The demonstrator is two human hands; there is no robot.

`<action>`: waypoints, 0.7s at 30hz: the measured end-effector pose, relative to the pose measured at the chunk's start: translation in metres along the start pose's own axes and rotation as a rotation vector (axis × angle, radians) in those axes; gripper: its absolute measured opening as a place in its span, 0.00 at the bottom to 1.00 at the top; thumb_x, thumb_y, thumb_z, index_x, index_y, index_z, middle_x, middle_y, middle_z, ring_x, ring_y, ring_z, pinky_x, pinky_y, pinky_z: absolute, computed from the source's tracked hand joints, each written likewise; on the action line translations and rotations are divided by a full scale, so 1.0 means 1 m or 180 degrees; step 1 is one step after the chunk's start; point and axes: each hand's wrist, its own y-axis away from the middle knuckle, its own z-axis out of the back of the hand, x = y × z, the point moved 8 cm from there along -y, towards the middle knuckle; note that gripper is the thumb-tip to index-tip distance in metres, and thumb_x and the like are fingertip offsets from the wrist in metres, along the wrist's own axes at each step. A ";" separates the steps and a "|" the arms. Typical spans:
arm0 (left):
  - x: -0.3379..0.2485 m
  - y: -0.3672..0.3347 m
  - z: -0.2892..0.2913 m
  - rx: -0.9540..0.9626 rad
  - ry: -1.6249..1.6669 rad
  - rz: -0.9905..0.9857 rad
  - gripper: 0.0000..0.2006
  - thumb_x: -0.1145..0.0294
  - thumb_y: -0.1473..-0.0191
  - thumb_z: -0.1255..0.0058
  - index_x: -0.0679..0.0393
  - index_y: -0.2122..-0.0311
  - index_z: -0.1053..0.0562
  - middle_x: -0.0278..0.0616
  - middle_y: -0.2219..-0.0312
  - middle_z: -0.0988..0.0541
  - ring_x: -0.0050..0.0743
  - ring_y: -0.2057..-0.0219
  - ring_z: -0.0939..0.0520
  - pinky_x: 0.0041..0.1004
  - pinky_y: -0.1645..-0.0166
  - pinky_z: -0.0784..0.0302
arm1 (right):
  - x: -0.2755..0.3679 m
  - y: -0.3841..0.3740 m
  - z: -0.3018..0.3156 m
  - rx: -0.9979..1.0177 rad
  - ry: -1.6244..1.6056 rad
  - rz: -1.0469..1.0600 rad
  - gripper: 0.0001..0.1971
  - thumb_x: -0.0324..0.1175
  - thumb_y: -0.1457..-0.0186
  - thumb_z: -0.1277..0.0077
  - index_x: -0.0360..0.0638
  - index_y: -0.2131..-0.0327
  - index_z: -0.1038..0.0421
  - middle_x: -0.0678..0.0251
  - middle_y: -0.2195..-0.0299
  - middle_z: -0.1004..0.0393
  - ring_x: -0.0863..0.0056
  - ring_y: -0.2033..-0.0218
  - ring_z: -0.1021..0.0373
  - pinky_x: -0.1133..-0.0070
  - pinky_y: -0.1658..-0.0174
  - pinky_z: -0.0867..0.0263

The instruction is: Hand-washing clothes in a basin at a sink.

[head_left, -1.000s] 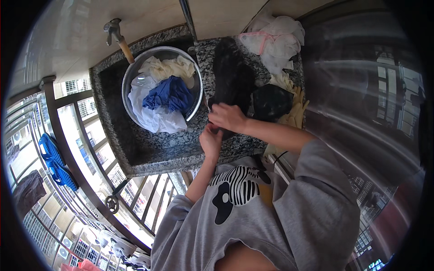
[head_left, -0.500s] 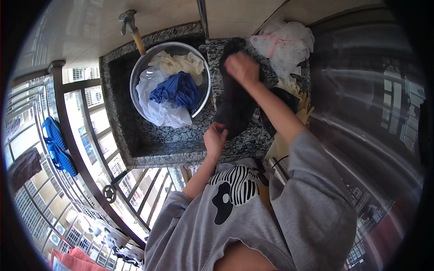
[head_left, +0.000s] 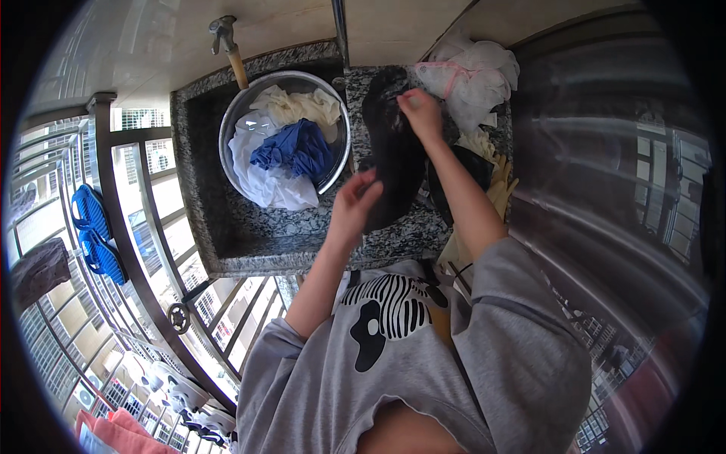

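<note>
A long piece of black cloth (head_left: 397, 170) lies stretched on the speckled granite ledge (head_left: 423, 242) to the right of the basin. My right hand (head_left: 421, 117) is at its far part, thumb and fingertips drawn together at the fabric. Beside the cloth's near left edge is my left hand (head_left: 354, 204), its thumb and fingers parted and slightly blurred, with nothing visible between them. A round metal basin (head_left: 224, 151) stands in the sink to the left. White cloth (head_left: 280, 193), cream cloth (head_left: 306, 106) and blue cloth (head_left: 295, 151) are heaped in it.
A tap (head_left: 223, 34) with a tan hose end hangs over the basin. White mesh (head_left: 476, 76) with a pink band sits at the ledge's far right, yellowish gloves (head_left: 501, 189) nearer. Metal railings and blue slippers (head_left: 98, 234) are at left; a glossy dark panel (head_left: 605, 166) borders the right.
My left hand has come away from the cloth's near edge and moved up a little, fingers parting. My right hand has shifted slightly right on the black cloth.
</note>
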 end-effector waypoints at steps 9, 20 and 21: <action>-0.187 0.008 -0.078 0.1480 0.2809 -0.0690 0.13 0.65 0.36 0.57 0.55 0.48 0.33 0.40 0.51 0.26 0.32 0.50 0.25 0.37 0.47 0.29 | -0.012 0.045 0.018 0.1960 -0.3708 -0.2003 0.15 0.34 0.41 0.52 0.37 0.53 0.30 0.70 0.66 0.23 0.79 0.72 0.28 0.81 0.73 0.34; -0.063 -0.050 -0.054 -0.0413 -0.2748 -0.2172 0.52 0.63 0.67 0.31 0.46 0.34 0.46 0.55 0.43 0.42 0.56 0.43 0.36 0.43 0.46 0.30 | 0.037 0.065 0.079 0.1686 -0.1412 -0.1287 0.10 0.41 0.44 0.46 0.47 0.64 0.28 0.80 0.76 0.34 0.94 0.81 0.46 0.90 0.83 0.55; -0.064 -0.048 -0.067 -0.0385 -0.2737 -0.2160 0.52 0.63 0.67 0.31 0.46 0.34 0.46 0.55 0.43 0.42 0.56 0.43 0.36 0.43 0.46 0.30 | 0.025 0.069 0.080 0.1671 -0.1406 -0.1315 0.10 0.41 0.44 0.46 0.47 0.64 0.28 0.80 0.76 0.34 0.94 0.81 0.46 0.90 0.83 0.55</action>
